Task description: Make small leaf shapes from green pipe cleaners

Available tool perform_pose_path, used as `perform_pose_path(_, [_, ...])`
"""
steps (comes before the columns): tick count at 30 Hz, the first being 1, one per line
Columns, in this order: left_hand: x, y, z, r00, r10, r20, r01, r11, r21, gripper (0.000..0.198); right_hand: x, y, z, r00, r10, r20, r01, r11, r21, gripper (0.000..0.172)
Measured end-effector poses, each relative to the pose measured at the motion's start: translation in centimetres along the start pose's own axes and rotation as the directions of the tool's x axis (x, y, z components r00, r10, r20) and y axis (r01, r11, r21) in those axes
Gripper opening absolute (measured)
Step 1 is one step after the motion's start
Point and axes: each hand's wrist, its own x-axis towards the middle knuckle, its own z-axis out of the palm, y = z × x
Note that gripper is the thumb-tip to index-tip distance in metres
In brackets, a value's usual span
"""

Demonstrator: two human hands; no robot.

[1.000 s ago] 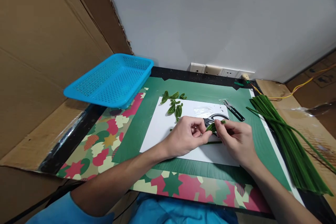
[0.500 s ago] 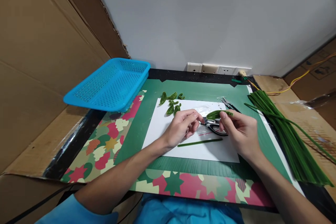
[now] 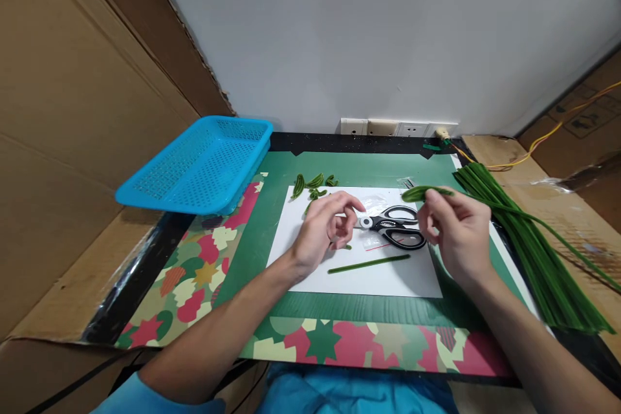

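Observation:
Between the thumb and fingers of my right hand [image 3: 456, 229] is a leaf shape bent from green pipe cleaner [image 3: 413, 193], raised above the paper. My left hand [image 3: 327, 229] hovers over the white paper [image 3: 301, 275] with its fingers loosely curled and apart, nothing visible in them. Black-handled scissors [image 3: 388, 225] lie between the hands, their blades partly behind my left fingers. A straight piece of pipe cleaner [image 3: 369, 264] rests nearer me. Several finished leaf shapes [image 3: 315, 181] lie at the paper's upper left, some hidden by my left hand.
A bundle of long green pipe cleaners [image 3: 524, 252] lies on the right. At the back left stands a blue perforated basket [image 3: 194, 165]. A green mat [image 3: 369, 308] covers the table. Power sockets [image 3: 383, 128] line the wall, and yellow wires [image 3: 538, 145] run off to the right.
My right hand has moved right and up with the pipe cleaner leaf. My left hand has drawn slightly left, away from it, and more of the scissors shows.

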Motion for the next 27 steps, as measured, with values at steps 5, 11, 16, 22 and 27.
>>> perform_pose_path(5, [0.5,2.3,-2.1,0.987,0.056,-0.149,-0.099,0.949,-0.299,0.036,1.8,0.3,-1.8,0.959,0.238,-0.155,-0.172,0.922,0.348,0.034])
perform_pose_path(11, [0.6,3.4,-4.2,0.957,0.11,-0.267,-0.225,0.862,-0.453,0.038,2.2,0.2,-2.3,0.942,0.291,-0.169,-0.207,0.897,0.391,0.033])
perform_pose_path(16, [0.7,2.8,-3.2,0.971,0.058,-0.23,-0.133,0.936,-0.327,0.026,1.3,-0.2,-1.0,0.97,0.235,-0.064,-0.202,0.922,0.331,0.021])
perform_pose_path(22, [0.4,2.0,-1.9,0.993,0.001,-0.121,-0.003,1.0,-0.011,0.022,0.0,0.3,0.5,0.956,0.219,0.194,-0.262,0.937,0.23,0.023])
perform_pose_path(27, [0.1,1.9,-1.7,0.997,-0.061,-0.036,0.067,0.979,0.191,0.029,-0.8,0.8,1.1,0.955,0.197,0.222,-0.221,0.972,0.085,0.018])
